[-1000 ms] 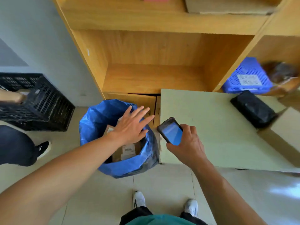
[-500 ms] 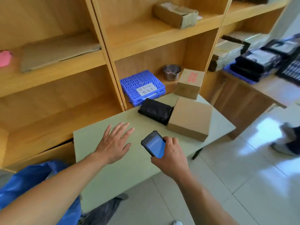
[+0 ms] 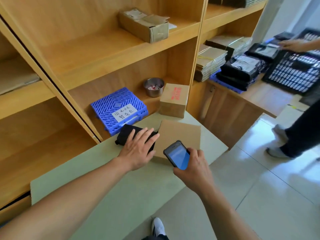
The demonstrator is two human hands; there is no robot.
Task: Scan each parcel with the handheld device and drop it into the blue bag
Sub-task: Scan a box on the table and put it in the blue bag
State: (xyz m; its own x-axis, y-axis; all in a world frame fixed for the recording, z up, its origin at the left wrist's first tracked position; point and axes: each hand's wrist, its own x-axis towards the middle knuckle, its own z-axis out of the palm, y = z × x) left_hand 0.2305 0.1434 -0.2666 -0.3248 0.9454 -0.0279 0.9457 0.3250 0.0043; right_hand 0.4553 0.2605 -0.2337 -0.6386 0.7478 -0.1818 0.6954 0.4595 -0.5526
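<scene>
Pale green laminate covers the table (image 3: 107, 191) where a worker sorts parcels beside wooden shelving (image 3: 103, 54); the blue bag named in the task lies outside the frame, so its place cannot be told from here. A flat cardboard box (image 3: 180, 134) sits at the table's far end, one corner aimed toward the shelves, with a smaller box (image 3: 174, 103) stamped in red just beyond it. Touching the flat box's left edge is a black soft parcel (image 3: 126, 134), its long axis running from the near left toward the far right, roughly along the table's back edge, one short end against the box.

The left hand (image 3: 138, 149) lies flat over the parcel's right half, fingers (image 3: 147, 135) spread and straight, not yet curled round it. The right hand (image 3: 194, 168) is clamped about the handheld device (image 3: 178, 155), thumb along its side, the lit screen facing up and its top end aimed toward the flat box and parcel.

Judging by this, the pick-up is about to begin, and the slack wrapping may fold or slide from an open palm unless the fingers close under an edge. No label shows on the parcel's visible side, so it may need turning before a scan will register. Dragging it could also nudge the flat box. A second person (image 3: 299, 135) stands well apart at the right, beside stacks of dark parcels.
</scene>
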